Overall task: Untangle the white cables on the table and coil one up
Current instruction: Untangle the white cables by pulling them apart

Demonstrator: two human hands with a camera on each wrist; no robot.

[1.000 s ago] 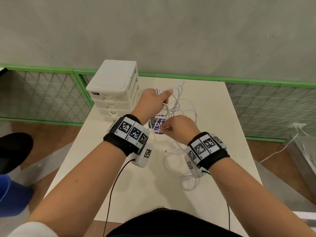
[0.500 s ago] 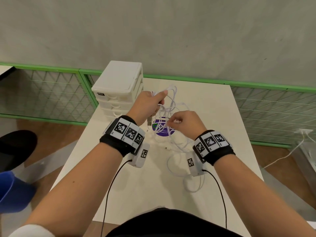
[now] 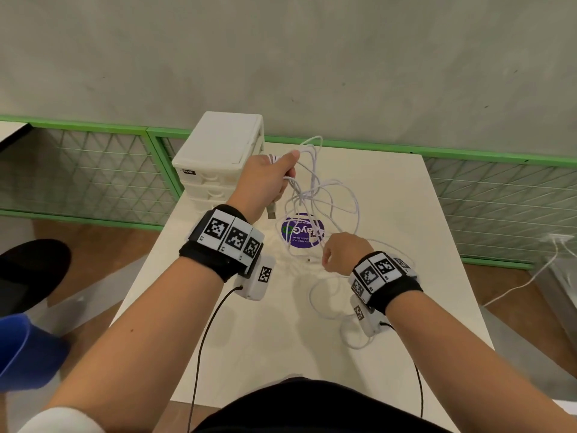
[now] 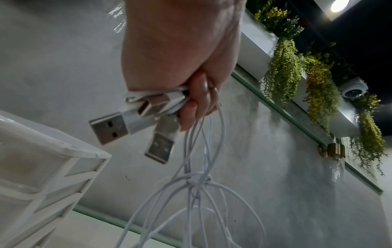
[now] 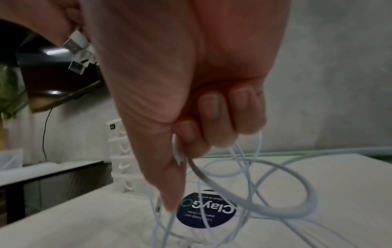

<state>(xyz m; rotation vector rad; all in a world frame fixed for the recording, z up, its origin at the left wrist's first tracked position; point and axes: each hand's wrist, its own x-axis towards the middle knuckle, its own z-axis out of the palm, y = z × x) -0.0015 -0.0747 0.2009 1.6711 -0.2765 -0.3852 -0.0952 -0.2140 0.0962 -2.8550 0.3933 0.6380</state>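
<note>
Head view: left hand (image 3: 265, 179) is raised over the far side of the surface (image 3: 249, 339), fist closed round a bunch of the white cables (image 3: 324, 195), thumb on top. Strands drop from it, cross in a knot just below the fist, then fan into loops over the purple sticker (image 3: 301, 230) and trail toward the near right edge. Right hand (image 3: 342, 251) sits lower, near the sticker, fingers curled on a strand. Drawer box (image 3: 215, 157) stands just beside the left hand. Risk: the hands pull apart w/ the knot between them, so it prob cinches tighter instead of opening.

Left wrist view: left hand (image 4: 180, 55) holds the plug ends, two USB plugs (image 4: 110, 129) poking out below the fingers (image 4: 197, 100). The knot (image 4: 197, 182) hangs right under the fist, several strands wrapped at one spot. Plugs are bulky; dragged through a loop they could snag, & a hard tug would strain the cable at the plug neck.

Right wrist view: right hand (image 5: 191, 80) pinches a thin strand betw thumb & curled fingers (image 5: 212, 117), loops hanging over the sticker (image 5: 206, 209). Grip is small; strand could slip out, or the wrong one gets pulled and the loose loops sweep off the surface
</note>
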